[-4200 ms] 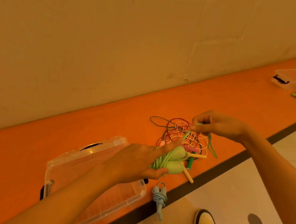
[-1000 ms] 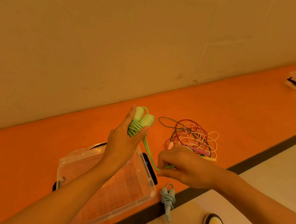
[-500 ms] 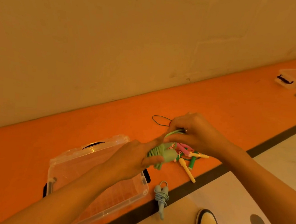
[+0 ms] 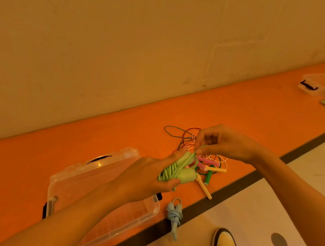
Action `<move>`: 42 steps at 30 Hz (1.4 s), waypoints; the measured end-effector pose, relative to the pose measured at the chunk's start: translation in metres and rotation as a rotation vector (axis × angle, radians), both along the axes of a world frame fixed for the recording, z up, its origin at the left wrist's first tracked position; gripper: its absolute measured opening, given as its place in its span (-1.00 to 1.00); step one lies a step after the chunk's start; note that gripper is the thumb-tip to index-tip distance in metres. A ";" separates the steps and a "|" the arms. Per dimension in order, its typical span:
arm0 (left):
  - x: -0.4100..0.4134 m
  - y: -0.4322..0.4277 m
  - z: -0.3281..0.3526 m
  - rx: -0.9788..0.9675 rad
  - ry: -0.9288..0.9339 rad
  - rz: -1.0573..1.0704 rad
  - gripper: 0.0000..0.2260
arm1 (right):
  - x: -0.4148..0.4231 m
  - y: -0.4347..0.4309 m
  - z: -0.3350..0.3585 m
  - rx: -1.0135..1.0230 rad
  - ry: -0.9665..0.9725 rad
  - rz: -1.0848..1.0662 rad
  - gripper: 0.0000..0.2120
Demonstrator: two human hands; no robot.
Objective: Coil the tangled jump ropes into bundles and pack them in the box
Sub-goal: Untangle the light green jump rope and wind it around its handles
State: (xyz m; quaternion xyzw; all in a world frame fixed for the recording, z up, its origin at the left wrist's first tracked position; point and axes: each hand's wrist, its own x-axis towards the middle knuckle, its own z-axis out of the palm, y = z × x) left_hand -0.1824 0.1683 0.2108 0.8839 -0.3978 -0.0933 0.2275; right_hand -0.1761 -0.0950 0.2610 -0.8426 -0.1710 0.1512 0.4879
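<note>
Against the left hand, green rope lies tightly wound.

The left hand grips a partly coiled green jump rope, fingers curled around the cord loops and the two pale green handles. The right hand pinches the free green cord just above the bundle. Behind both hands, a tangle of ropes with pink, yellow and green handles lies on the orange floor. A clear plastic box sits open below the left forearm. A coiled blue rope lies just beside the box, across the dark border strip.
</note>
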 end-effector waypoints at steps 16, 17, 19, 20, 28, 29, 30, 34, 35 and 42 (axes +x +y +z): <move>-0.016 -0.012 0.004 0.130 -0.046 -0.066 -0.17 | 0.005 0.025 -0.008 0.073 -0.104 -0.065 -0.87; -0.016 -0.012 0.004 0.118 -0.039 -0.048 -0.14 | 0.005 0.025 -0.008 0.089 -0.099 -0.078 -0.87; -0.016 -0.012 0.003 0.066 -0.054 -0.018 -0.05 | 0.006 0.020 -0.010 0.141 -0.073 -0.126 -0.86; -0.015 -0.012 0.003 0.042 -0.064 -0.015 -0.03 | 0.007 0.018 -0.011 0.161 -0.056 -0.140 -0.86; -0.016 -0.012 0.008 0.077 -0.229 -0.280 -0.34 | 0.007 0.025 -0.019 0.178 0.041 -0.079 -0.83; -0.017 -0.013 0.009 0.072 -0.218 -0.297 -0.35 | 0.007 0.026 -0.020 0.191 0.046 -0.080 -0.83; -0.018 -0.014 0.010 0.076 -0.210 -0.312 -0.35 | 0.008 0.027 -0.022 0.204 0.050 -0.083 -0.84; -0.021 -0.015 0.009 0.116 -0.212 -0.272 -0.26 | 0.008 0.032 -0.030 0.222 0.081 -0.069 -0.84; -0.020 -0.014 0.009 0.132 -0.203 -0.245 -0.22 | 0.008 0.032 -0.031 0.228 0.085 -0.072 -0.86; -0.009 -0.004 0.011 0.140 -0.211 -0.171 -0.22 | 0.009 0.024 -0.026 0.231 0.067 -0.125 -0.86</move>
